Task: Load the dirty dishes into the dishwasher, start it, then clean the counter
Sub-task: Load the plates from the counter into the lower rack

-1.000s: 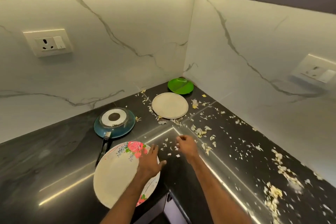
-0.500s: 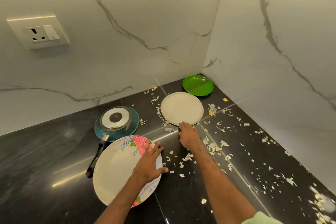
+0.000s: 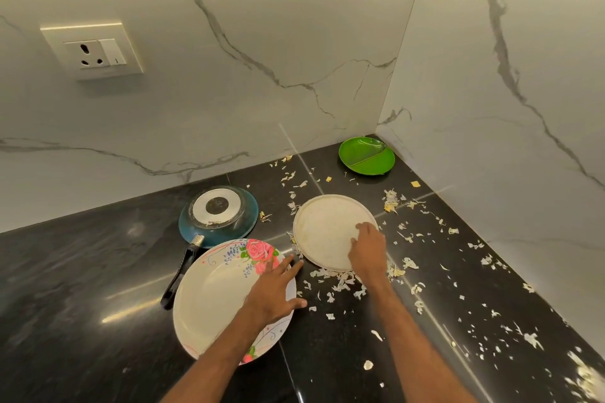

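Head view: a black counter [image 3: 82, 288] runs into a corner of marble walls. The left hand [image 3: 273, 294] lies flat on the flower plate [image 3: 212, 298], at about 3 o'clock on its rim. Its fingers are straight and spread, and the thumb reaches past the rim onto the counter. The right hand [image 3: 368, 249] rests on the pale plate [image 3: 324, 229], at about 4 o'clock on its rim. Its fingers are bent with the tips on the plate's face. The thumb is hidden, so I cannot tell if this hand really grips the rim or only presses on it.

The pale plate lies flat at 1 o'clock from the flower plate, near it but apart. The pan [image 3: 217, 213] lies upside down at 9 o'clock from the pale plate, its handle pointing to 7 o'clock. The flower plate covers the near edge of the pan. The green plate [image 3: 366, 157] sits in the corner, at 1 o'clock from the pale plate. Pale scraps [image 3: 340, 281] are scattered around the pale plate and toward 4 o'clock along the right wall. A socket [image 3: 93, 51] is on the left wall.
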The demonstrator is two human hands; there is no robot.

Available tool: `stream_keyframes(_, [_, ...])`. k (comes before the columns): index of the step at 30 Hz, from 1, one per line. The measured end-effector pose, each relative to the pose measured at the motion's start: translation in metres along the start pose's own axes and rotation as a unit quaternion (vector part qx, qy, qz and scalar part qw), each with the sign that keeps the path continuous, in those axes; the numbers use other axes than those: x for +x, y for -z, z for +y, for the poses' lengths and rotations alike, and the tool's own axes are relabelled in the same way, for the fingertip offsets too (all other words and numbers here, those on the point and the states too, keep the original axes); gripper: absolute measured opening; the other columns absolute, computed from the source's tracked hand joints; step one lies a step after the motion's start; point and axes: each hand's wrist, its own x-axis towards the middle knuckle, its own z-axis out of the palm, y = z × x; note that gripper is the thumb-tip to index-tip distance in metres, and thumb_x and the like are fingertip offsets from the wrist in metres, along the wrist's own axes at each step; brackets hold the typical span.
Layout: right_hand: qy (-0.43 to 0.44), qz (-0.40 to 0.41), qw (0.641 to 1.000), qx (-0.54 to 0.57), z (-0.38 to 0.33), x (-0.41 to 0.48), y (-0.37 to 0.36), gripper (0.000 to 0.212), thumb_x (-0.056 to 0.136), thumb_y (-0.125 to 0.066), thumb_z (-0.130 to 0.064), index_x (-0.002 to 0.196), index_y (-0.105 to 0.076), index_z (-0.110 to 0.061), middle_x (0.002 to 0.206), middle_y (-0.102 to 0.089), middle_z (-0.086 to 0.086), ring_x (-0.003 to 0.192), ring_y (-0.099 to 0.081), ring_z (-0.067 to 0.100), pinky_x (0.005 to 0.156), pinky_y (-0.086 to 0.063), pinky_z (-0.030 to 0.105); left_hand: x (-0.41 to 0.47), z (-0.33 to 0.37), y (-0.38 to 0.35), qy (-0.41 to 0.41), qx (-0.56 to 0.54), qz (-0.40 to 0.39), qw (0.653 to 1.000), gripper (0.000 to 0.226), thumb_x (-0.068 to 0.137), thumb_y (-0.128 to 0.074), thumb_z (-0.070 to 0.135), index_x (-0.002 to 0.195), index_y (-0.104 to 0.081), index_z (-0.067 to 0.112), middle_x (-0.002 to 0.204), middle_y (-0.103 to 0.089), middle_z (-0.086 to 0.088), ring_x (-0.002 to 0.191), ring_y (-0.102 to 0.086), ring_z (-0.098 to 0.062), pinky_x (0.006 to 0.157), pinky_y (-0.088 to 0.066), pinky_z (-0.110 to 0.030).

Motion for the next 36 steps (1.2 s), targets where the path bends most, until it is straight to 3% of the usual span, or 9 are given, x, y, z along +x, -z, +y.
stream_keyframes(7, [-0.093, -0.057, 0.994, -0.003, 0.021, 0.034, 0.011, 0.052, 0.097, -0.059, -0.019, 0.143, -0.039, -0.005, 0.142, -0.048, 0.014, 0.131, -0.042, 0.03, 0.109, -0.04, 0.045, 0.01, -0.001, -0.003, 0.005, 0.047, -0.025, 0.999, 0.085, 0.089, -0.052, 0.066, 0.154, 0.0, 0.047, 0.165, 0.01, 0.005, 0.148, 0.022, -0.036, 0.12, 0.001, -0.059])
stream_keyframes(14, [-0.261, -0.036, 0.951, 0.159, 0.0, 0.052, 0.016, 0.072, 0.084, -0.078, -0.033, 0.14, -0.04, -0.007, 0.137, -0.051, 0.016, 0.133, -0.04, 0.038, 0.101, -0.043, 0.051, 0.013, -0.002, -0.002, 0.008, 0.049, -0.029, 0.998, 0.084, 0.091, -0.05, 0.065, 0.155, -0.001, 0.045, 0.164, 0.014, 0.004, 0.147, 0.024, -0.036, 0.119, 0.002, -0.06])
stream_keyframes(18, [-0.188, -0.019, 0.946, 0.262, -0.021, 0.056, 0.025, 0.041, 0.09, -0.071, -0.027, 0.123, -0.06, -0.004, 0.121, -0.063, 0.015, 0.113, -0.058, 0.035, 0.093, -0.051, 0.045, 0.012, -0.007, -0.003, 0.003, 0.027, -0.017, 0.999, 0.084, 0.089, -0.051, 0.067, 0.154, -0.002, 0.046, 0.164, 0.013, 0.008, 0.148, 0.025, -0.032, 0.12, -0.002, -0.057])
stream_keyframes(21, [-0.128, -0.009, 0.937, 0.326, -0.035, 0.048, 0.03, 0.029, 0.095, -0.062, -0.025, 0.118, -0.059, -0.007, 0.114, -0.064, 0.011, 0.105, -0.061, 0.031, 0.086, -0.054, 0.045, 0.009, -0.007, -0.003, 0.0, 0.018, -0.007, 1.0, 0.083, 0.089, -0.051, 0.068, 0.154, -0.004, 0.047, 0.164, 0.014, 0.009, 0.148, 0.024, -0.03, 0.12, -0.004, -0.056])
stream_keyframes(24, [-0.042, 0.021, 0.936, 0.349, -0.052, 0.031, 0.044, 0.013, 0.1, -0.055, -0.019, 0.11, -0.056, -0.011, 0.097, -0.062, 0.0, 0.086, -0.059, 0.019, 0.066, -0.049, 0.031, 0.006, -0.005, -0.001, -0.003, 0.014, -0.003, 1.0, 0.084, 0.089, -0.053, 0.066, 0.155, -0.006, 0.043, 0.164, 0.013, 0.01, 0.149, 0.021, -0.031, 0.121, -0.008, -0.056])
stream_keyframes(27, [0.051, 0.088, 0.954, 0.283, -0.062, 0.012, 0.056, 0.012, 0.101, -0.055, -0.018, 0.111, -0.054, -0.013, 0.093, -0.063, 0.001, 0.079, -0.058, 0.015, 0.057, -0.043, 0.024, 0.003, -0.004, 0.005, -0.011, 0.021, -0.016, 1.0, 0.087, 0.089, -0.056, 0.063, 0.157, -0.006, 0.039, 0.165, 0.01, 0.008, 0.15, 0.016, -0.033, 0.12, -0.014, -0.055])
stream_keyframes(31, [0.111, 0.133, 0.96, 0.221, -0.069, -0.016, 0.059, 0.015, 0.102, -0.053, -0.022, 0.117, -0.054, -0.021, 0.083, -0.066, 0.002, 0.064, -0.059, 0.017, 0.051, -0.043, 0.029, -0.006, 0.002, 0.016, -0.006, 0.026, -0.028, 0.999, 0.089, 0.093, -0.058, 0.052, 0.159, -0.003, 0.03, 0.165, 0.009, 0.005, 0.151, 0.006, -0.034, 0.119, -0.022, -0.053])
stream_keyframes(33, [0.123, 0.163, 0.956, 0.212, -0.071, -0.03, 0.061, 0.018, 0.101, -0.055, -0.02, 0.12, -0.057, -0.019, 0.082, -0.068, 0.002, 0.063, -0.058, 0.015, 0.052, -0.041, 0.025, -0.015, 0.009, 0.02, -0.004, 0.022, 0.013, 1.0, 0.082, 0.096, -0.057, 0.044, 0.159, -0.007, 0.023, 0.166, 0.001, 0.003, 0.152, -0.009, -0.029, 0.117, -0.031, -0.049])
stream_keyframes(36, [0.116, 0.213, 0.946, 0.216, -0.074, -0.055, 0.068, 0.022, 0.101, -0.054, -0.017, 0.123, -0.059, -0.013, 0.095, -0.071, 0.003, 0.078, -0.063, 0.012, 0.062, -0.049, 0.02, -0.028, 0.015, 0.023, -0.011, -0.034, 0.089, 0.995, 0.068, 0.099, -0.055, 0.038, 0.156, -0.023, 0.023, 0.164, -0.021, 0.002, 0.146, -0.03, -0.022, 0.113, -0.039, -0.044])
